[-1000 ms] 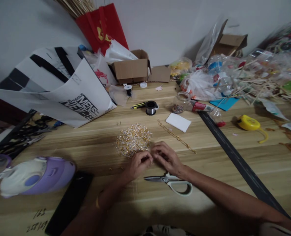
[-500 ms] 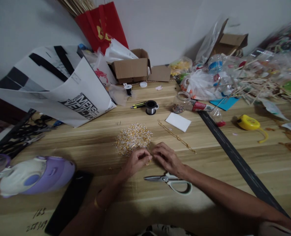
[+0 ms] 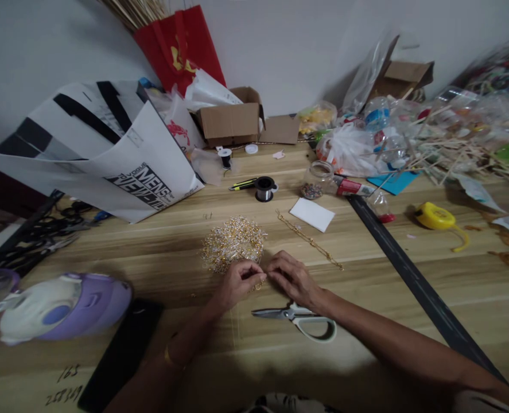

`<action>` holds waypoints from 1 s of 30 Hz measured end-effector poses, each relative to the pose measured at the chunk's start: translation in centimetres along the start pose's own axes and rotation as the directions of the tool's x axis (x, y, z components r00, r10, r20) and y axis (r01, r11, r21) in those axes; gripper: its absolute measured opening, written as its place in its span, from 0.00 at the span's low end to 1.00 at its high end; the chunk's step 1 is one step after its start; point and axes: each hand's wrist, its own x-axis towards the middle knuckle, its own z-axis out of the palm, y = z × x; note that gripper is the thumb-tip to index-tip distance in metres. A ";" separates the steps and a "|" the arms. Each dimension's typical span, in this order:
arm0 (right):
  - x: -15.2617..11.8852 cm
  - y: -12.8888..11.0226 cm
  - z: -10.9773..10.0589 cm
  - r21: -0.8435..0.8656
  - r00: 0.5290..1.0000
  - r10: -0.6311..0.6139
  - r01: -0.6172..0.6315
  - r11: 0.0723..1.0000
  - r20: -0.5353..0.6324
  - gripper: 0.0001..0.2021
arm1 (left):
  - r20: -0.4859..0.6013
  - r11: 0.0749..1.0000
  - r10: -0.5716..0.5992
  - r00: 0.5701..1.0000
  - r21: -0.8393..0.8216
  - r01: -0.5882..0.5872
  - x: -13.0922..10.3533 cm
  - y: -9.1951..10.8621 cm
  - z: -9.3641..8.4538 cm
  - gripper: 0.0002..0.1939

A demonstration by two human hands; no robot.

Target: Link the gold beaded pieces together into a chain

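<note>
Thumb and fingers of my left hand are pinched together at the near edge of a mound of clear and gold beads on fine wire. Small gold links hang at those fingertips. My right hand pinches too, its fingertips almost meeting the left ones; whatever lies between them is too small to make out. Just below the right hand, white-handled scissors rest on the wooden table, blades pointing left. Beyond it lies a gold chain stretched out at a slant.
A white card, a wire spool and a bead jar stand farther back. Left are a purple-and-white bottle, a black phone-like slab and pliers. A yellow tape measure sits right, past a dark strip.
My fingers have shifted only very slightly, still pinched close together. The camera view has moved a touch; nothing else on the table has visibly moved.
</note>
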 end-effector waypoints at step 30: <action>0.0 -0.1 0.2 -0.009 0.997 -0.004 0.005 1.000 0.081 0.07 | 0.082 0.993 -0.091 0.992 -0.069 0.097 0.0 -0.3 -0.1 0.12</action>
